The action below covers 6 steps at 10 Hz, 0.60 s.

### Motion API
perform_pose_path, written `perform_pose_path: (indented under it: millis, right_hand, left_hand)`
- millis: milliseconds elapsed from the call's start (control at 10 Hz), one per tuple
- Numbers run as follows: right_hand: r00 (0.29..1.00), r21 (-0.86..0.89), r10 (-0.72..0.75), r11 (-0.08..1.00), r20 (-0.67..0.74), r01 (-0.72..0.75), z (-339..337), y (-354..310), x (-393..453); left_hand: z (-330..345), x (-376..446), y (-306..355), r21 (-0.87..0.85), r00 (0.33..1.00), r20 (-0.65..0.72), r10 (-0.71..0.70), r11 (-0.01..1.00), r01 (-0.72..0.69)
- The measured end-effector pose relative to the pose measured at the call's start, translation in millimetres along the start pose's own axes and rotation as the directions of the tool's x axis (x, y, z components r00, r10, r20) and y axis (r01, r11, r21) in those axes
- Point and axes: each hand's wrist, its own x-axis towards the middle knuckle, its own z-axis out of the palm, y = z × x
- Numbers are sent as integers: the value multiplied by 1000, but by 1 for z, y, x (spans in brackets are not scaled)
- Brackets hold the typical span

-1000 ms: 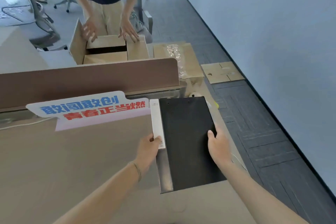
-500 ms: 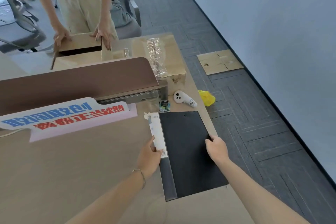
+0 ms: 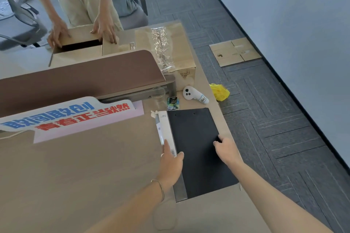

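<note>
Head view. Item in hand: black folder [image 3: 197, 149], flat on the desk [image 3: 94, 166] along its right edge, with a slim white box [image 3: 167, 132] touching the folder's left side. Left hand [image 3: 170, 164] — thumb on the folder, forefinger along the box's outer side, pinching the box's near end. Right hand [image 3: 226, 149] — fingers curled over the folder's right edge. Handling, as judged: keep both grips level and the box flush, clear of the white VR controller [image 3: 195, 95] and small packet [image 3: 172, 103] beyond the folder's far edge. Containers: open cardboard box [image 3: 81, 47] beyond the divider [image 3: 81, 75], another person's hands on its flaps, interior dark, contents not discernible. Closed cardboard box [image 3: 181, 43] past the divider's right end, crinkled plastic wrap [image 3: 161, 49] on top.
</note>
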Motion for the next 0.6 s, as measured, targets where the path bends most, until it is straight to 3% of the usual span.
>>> perform_pose_path:
  millis: [400, 600]
  right_hand:
    - [995, -104, -85, 991, -49, 80, -2, -4, -12]
    - [973, -121, -191, 977, -129, 176, -1, -1, -22]
  left_hand:
    - [-15, -2, 1, 2, 997, -57, 46, 999, -46]
    - [-43, -21, 15, -37, 981, -122, 149, 987, -154]
